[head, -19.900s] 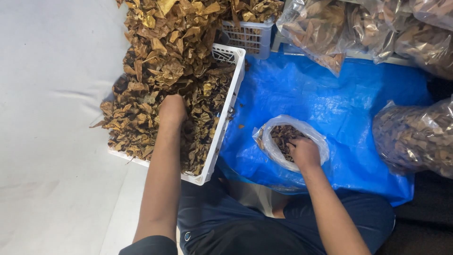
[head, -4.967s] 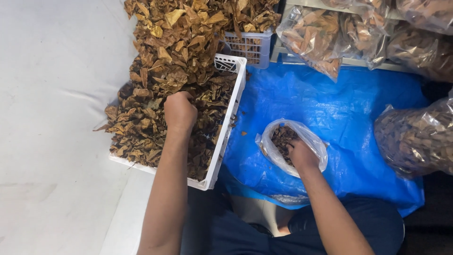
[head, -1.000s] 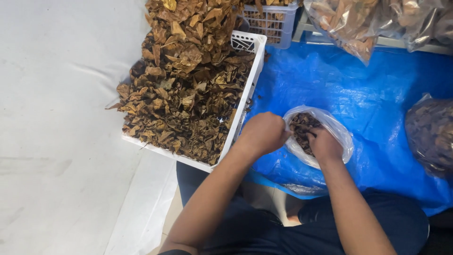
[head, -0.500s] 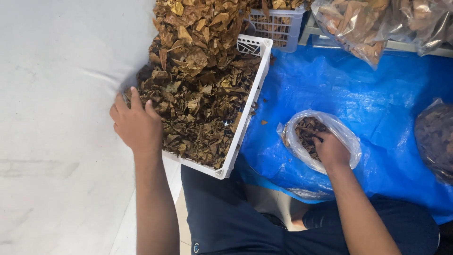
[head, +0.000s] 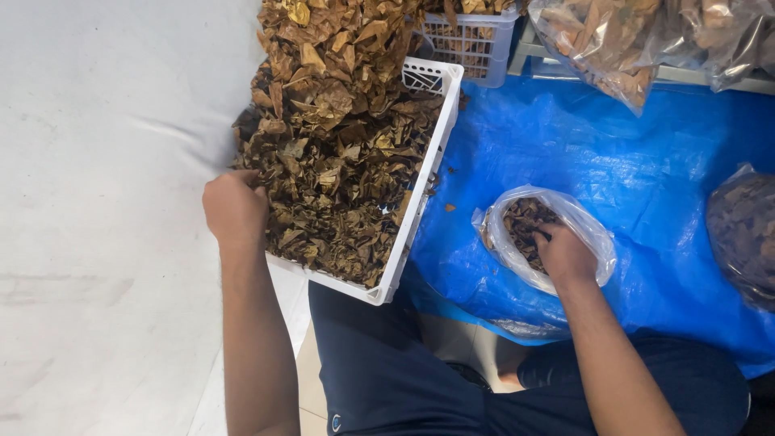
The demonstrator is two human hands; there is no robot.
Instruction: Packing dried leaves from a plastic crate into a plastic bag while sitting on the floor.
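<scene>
- Resting at the left edge of a white slatted crate [head: 420, 206], the left hand [head: 234, 208] is curled into a loose fist, its fingers dug into the dried brown leaves [head: 339, 153] heaped there; its grip is closed around some of the leaves at the edge of the pile, though how much it has hold of cannot be told.
- The leaves fill the crate and mound well above its rim, spilling past the far left side onto the white floor covering [head: 105, 218].
- The right hand [head: 565, 254] sits at the mouth of a clear plastic bag [head: 593, 234] that lies on a blue tarp [head: 613, 153], just right of the crate. Its fingers reach down into the bag among darker leaf pieces [head: 523, 226]; whether that grip is closed on anything cannot be told, since the fingertips are hidden.
- A few loose leaf crumbs lie on the tarp between crate and bag.
- A second white crate [head: 476, 40] stands behind the first, touching the heap.
- Filled clear bags of leaves [head: 646, 40] lie along the top right, and another filled bag [head: 743, 238] lies at the right edge of the tarp.
- The person's dark shorts [head: 387, 371] show at the bottom, between the two forearms.
</scene>
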